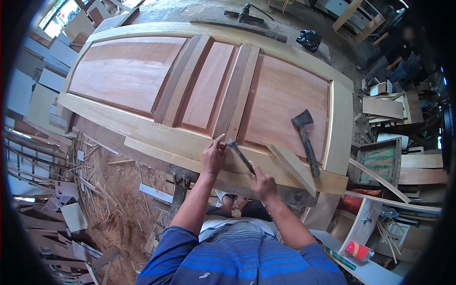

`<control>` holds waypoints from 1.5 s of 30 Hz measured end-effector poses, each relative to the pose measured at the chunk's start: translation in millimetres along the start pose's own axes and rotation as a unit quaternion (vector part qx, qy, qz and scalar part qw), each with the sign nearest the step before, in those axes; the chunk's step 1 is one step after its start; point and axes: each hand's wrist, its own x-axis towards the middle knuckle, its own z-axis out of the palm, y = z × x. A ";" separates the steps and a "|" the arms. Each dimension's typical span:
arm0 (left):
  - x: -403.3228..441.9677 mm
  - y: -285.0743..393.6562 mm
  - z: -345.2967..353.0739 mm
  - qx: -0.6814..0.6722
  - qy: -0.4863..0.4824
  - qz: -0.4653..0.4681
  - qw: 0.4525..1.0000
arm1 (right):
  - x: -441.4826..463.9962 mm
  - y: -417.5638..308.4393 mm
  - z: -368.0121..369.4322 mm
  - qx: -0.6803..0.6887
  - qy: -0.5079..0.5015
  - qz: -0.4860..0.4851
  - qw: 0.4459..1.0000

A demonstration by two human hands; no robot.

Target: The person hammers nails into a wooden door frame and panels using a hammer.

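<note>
A panelled wooden door (242,90) lies flat on a workbench in front of me. My left hand (214,154) is at the door's near edge, its fingers pinched together beside the lower end of an upright rail; whatever lies between them is too small to make out. My right hand (262,183) grips the handle of a hammer (241,156), whose head is close to the left fingertips. To the right, an axe (306,140) rests on the right panel. A pale wooden offcut (292,168) lies slanted across the near edge.
A vise (244,16) and a black plastic bag (309,40) are beyond the door. Scrap wood and shavings (118,209) cover the floor at left. Boards, a green-lined crate (377,164) and a red can (359,251) are at right. Another person (403,61) is at the far right.
</note>
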 end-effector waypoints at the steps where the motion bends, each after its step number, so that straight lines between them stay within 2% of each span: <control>1: -0.7 -3.8 3.0 -0.005 0.003 0.001 1.000 | 1.9 0.6 -1.5 -0.038 -0.065 0.046 0.996; 2: -1.1 -8.8 5.5 -0.009 0.004 0.001 1.000 | 0.9 0.9 -4.0 -0.029 -0.054 0.032 0.998; 5: -0.2 -1.6 -1.5 0.005 0.002 0.011 1.000 | -2.1 -16.6 -8.4 0.078 0.085 -0.079 0.990; 8: -0.2 -2.3 -1.2 0.005 -0.014 -0.010 1.000 | -13.3 -6.6 2.4 0.089 0.147 -0.106 0.979; 9: -3.7 -4.8 0.8 0.004 -0.011 -0.002 1.000 | -13.1 -4.1 3.5 0.038 0.071 -0.047 0.996; 11: -1.6 -10.1 3.9 0.003 0.003 0.019 1.000 | -1.6 3.2 4.1 -0.066 -0.079 0.066 0.993; 14: -0.6 -5.5 2.3 0.017 0.033 0.048 0.998 | 2.9 -12.0 -6.3 0.026 0.062 -0.043 0.997; 16: 0.7 -4.1 -0.7 0.012 0.000 0.015 1.000 | -4.3 -22.3 -8.8 0.093 0.138 -0.074 0.983; 19: -3.3 -8.4 0.6 0.015 -0.007 0.010 1.000 | -13.2 10.9 15.9 -0.013 0.049 -0.038 0.998; 20: -0.2 -11.8 4.6 0.017 0.002 0.019 1.000 | -8.3 18.8 22.0 -0.063 -0.031 0.028 0.997; 23: -0.3 -14.3 5.8 -0.003 0.022 0.040 0.999 | -3.4 0.9 5.6 0.026 0.026 -0.005 0.999; 26: 0.1 -9.5 3.3 0.005 0.017 0.026 0.999 | -11.1 -8.8 4.8 0.120 0.158 -0.092 0.976; 27: -5.9 -11.3 4.1 0.003 0.013 0.021 1.000 | -13.4 -4.3 8.9 0.064 0.075 -0.032 0.995; 29: -1.6 -14.9 8.0 -0.002 0.015 0.025 1.000 | -2.6 10.7 16.2 -0.050 -0.081 0.079 0.992; 32: 0.2 -8.7 4.8 -0.008 0.041 0.053 0.998 | 7.4 7.3 9.1 0.004 -0.001 0.030 1.000; 35: -0.8 -3.6 0.0 -0.035 0.037 0.005 0.999 | -5.8 15.9 13.3 0.055 0.044 0.046 0.996; 36: 0.2 -3.6 1.2 -0.079 0.085 -0.037 0.993 | -6.3 18.9 13.9 0.070 0.060 0.055 0.994; 39: 0.0 -1.6 -0.8 -0.069 0.099 0.048 0.992 | -8.6 28.5 14.1 0.060 0.064 0.073 0.993; 40: 0.8 2.4 -0.2 -0.052 0.057 0.070 0.995 | -11.4 31.6 16.3 0.066 0.076 0.068 0.993; 43: 3.5 -0.4 -2.0 -0.062 0.029 0.037 0.997 | -10.7 33.8 20.4 0.077 0.086 0.059 0.992; 45: 4.8 -0.7 -2.8 -0.038 0.011 0.051 0.998 | -13.6 32.4 19.0 0.072 0.071 0.079 0.992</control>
